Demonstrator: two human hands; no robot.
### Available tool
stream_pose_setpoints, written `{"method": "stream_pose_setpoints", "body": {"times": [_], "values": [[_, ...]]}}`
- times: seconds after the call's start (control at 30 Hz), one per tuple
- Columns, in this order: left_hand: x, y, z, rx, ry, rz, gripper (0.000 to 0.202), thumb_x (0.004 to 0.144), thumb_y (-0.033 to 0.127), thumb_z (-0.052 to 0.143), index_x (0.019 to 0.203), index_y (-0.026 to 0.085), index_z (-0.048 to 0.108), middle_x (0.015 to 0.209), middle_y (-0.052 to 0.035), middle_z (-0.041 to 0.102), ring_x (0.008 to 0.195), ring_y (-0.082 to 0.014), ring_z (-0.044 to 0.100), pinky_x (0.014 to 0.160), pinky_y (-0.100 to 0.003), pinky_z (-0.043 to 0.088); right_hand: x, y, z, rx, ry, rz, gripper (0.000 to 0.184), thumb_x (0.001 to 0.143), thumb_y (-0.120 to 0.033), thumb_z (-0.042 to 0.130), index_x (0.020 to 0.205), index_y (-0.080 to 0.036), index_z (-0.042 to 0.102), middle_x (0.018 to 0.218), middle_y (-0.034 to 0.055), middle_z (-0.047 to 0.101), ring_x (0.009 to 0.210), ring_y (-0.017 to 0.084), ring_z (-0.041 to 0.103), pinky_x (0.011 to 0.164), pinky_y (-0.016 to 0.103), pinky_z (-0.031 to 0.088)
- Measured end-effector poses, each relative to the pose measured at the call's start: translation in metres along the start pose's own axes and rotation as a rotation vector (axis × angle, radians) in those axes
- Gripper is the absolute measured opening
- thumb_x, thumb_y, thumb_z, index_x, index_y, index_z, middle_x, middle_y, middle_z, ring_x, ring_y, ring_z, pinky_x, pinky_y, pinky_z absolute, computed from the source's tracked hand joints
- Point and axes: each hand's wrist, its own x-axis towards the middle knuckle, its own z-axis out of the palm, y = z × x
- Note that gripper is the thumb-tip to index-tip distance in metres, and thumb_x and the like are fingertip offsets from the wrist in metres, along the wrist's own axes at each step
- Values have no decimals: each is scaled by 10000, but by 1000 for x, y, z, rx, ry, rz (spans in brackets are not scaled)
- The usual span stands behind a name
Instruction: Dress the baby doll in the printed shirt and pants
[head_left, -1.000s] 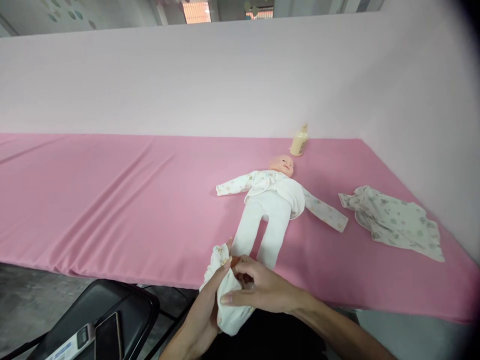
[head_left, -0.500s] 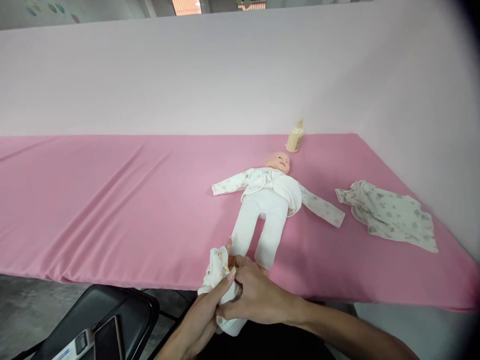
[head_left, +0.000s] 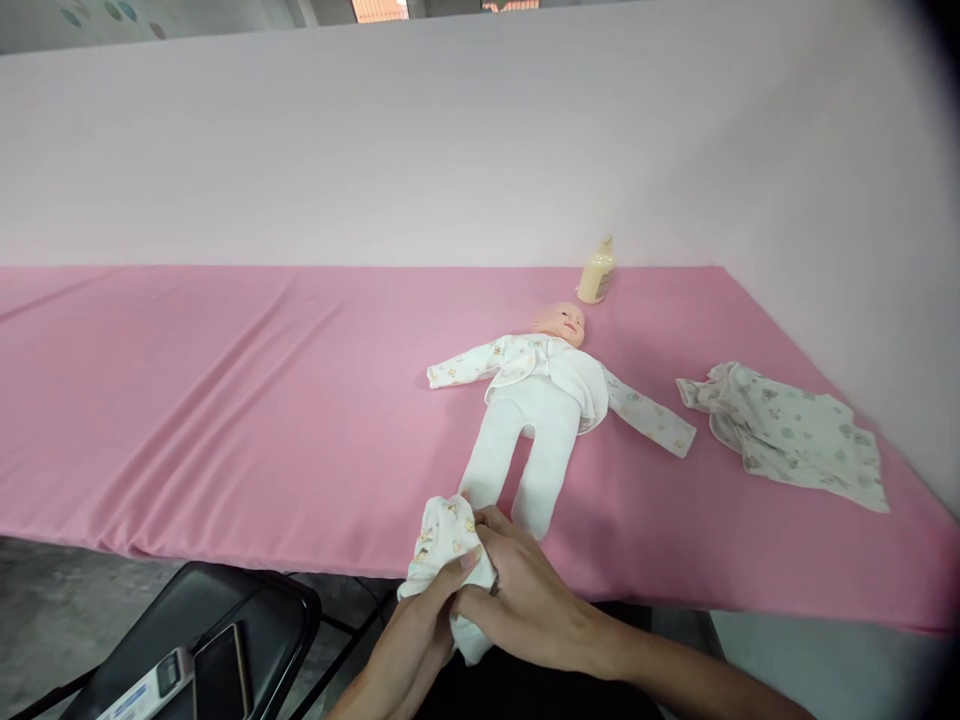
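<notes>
Both my hands, left (head_left: 420, 625) and right (head_left: 525, 600), gripped bunched baby trousers (head_left: 446, 545) at the bench's (head_left: 225, 400) near edge; next, I judged, threading the doll's (head_left: 536, 410) feet.

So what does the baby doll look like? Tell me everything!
The baby doll lies flat on its back on the pink cloth, arms spread wide, legs pointing toward the person. Its bald, pale head looks like plastic. It wears a white, soft-looking top with small printed pictures and plain white footed trousers. A cream bottle stands just beyond its head. Near its feet, the left hand and right hand bunch a small printed garment.
</notes>
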Motion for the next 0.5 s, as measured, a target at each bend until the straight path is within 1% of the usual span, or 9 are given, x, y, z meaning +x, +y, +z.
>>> {"method": "stream_pose_setpoints", "body": {"times": [0.1,0.2,0.27,0.37,0.43,0.5], "values": [[0,-7,0,-60,3,39,701,862,314,663,1495,220,379,1262,-98,652,1174,-264,618,1046,-378,467,3,3,1,43,41,20,116,849,-174,540,930,-221,610,1001,23,584,950,178,576,833,307,470],[-1,-11,5,-101,-23,97,698,858,283,655,1497,229,379,1313,-92,621,1224,-268,583,1102,-391,418,7,8,3,119,84,34,81,879,-177,519,906,-210,588,975,13,595,905,157,578,788,279,458],[-3,-12,11,-123,-24,130,690,854,278,656,1490,229,394,1322,-87,615,1236,-266,572,1116,-374,408,9,13,4,153,111,42,63,878,-156,503,882,-199,549,926,5,593,850,143,568,735,263,446],[-2,-14,16,-133,-18,140,666,859,296,654,1479,250,413,1308,-64,626,1239,-250,568,1113,-333,413,9,22,6,168,135,71,73,852,-126,496,848,-198,485,863,-8,568,780,133,540,664,253,421],[4,-18,11,-129,-33,160,669,857,322,661,1476,256,418,1296,-61,633,1236,-248,569,1121,-336,404,8,27,7,154,163,86,86,841,-121,498,855,-200,467,855,-10,556,781,136,529,662,257,414],[16,-22,0,-132,-56,181,697,828,338,695,1467,245,435,1279,-78,644,1229,-263,574,1130,-364,390,6,30,9,146,196,87,102,846,-124,491,913,-199,477,887,-3,564,804,142,529,686,267,420]]}}
